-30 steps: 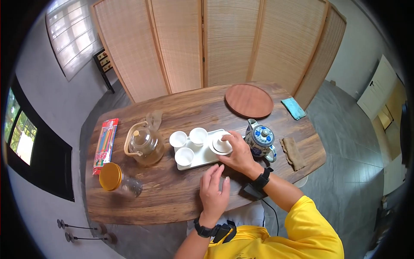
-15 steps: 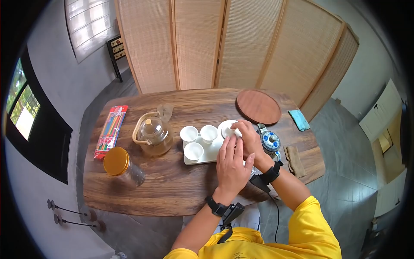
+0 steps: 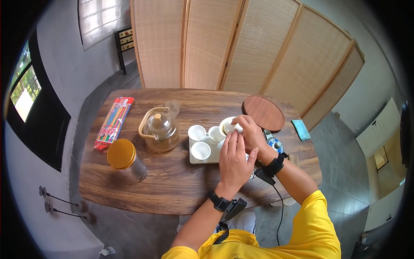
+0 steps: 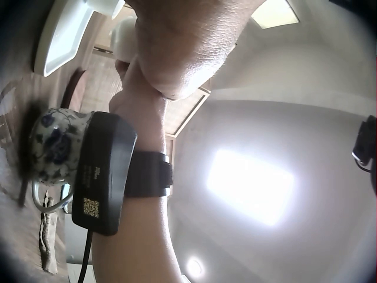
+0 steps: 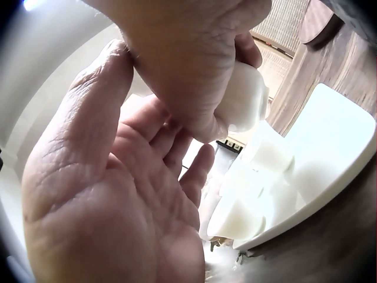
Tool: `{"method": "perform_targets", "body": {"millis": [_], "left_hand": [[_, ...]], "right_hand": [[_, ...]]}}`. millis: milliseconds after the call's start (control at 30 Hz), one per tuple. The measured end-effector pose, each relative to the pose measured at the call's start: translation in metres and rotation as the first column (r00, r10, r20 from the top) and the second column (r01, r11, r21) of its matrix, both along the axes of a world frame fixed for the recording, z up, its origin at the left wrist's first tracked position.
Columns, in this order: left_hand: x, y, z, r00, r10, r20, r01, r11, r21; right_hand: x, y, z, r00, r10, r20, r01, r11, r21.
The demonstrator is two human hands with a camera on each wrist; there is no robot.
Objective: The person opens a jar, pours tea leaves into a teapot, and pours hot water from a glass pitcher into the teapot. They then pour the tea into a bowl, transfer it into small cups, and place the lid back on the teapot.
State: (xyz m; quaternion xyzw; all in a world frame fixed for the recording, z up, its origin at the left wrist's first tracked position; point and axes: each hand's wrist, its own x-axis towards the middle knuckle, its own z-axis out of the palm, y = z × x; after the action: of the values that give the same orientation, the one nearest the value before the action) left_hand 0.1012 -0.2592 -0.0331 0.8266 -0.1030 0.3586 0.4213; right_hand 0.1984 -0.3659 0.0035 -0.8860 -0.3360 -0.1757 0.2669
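Observation:
My right hand [image 3: 254,137] grips a white gaiwan [image 3: 230,124] over the far right part of the white tray [image 3: 202,161]. In the right wrist view the gaiwan's smooth white side [image 5: 246,99] shows under the curled fingers. My left hand [image 3: 235,163] reaches in from the near side with straight fingers and thumb spread. Its fingertips overlap the gaiwan's near edge; the palm faces the right hand. Three white cups stand on the tray's left part, the nearest cup [image 3: 201,151] at the front. What the gaiwan holds is hidden by the hands.
A blue-and-white teapot [image 4: 56,144] stands right of the hands. To the left are a glass kettle [image 3: 160,133], a gold-lidded jar [image 3: 121,153] and a red packet [image 3: 114,123]. A round wooden tray [image 3: 264,113], turquoise cloth [image 3: 301,130] and brown cloth [image 4: 48,236] lie around the right side.
My left hand has come up from the near table edge to the gaiwan beside my right hand. The gaiwan has shifted away from me and tilted. The head view has turned slightly.

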Motion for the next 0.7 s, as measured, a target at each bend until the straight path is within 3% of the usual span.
{"method": "perform_targets", "body": {"millis": [333, 700], "left_hand": [[0.005, 0.002, -0.003, 1.0, 0.006, -0.004, -0.006, 0.997, -0.079], [0.007, 0.005, -0.001, 1.0, -0.001, 0.013, 0.002, 0.994, -0.112]], "right_hand": [[0.002, 0.011, 0.023, 0.999, 0.012, -0.045, -0.02, 0.984, -0.179], [0.003, 0.016, 0.032, 1.0, 0.014, -0.009, -0.016, 0.965, -0.263]]}}
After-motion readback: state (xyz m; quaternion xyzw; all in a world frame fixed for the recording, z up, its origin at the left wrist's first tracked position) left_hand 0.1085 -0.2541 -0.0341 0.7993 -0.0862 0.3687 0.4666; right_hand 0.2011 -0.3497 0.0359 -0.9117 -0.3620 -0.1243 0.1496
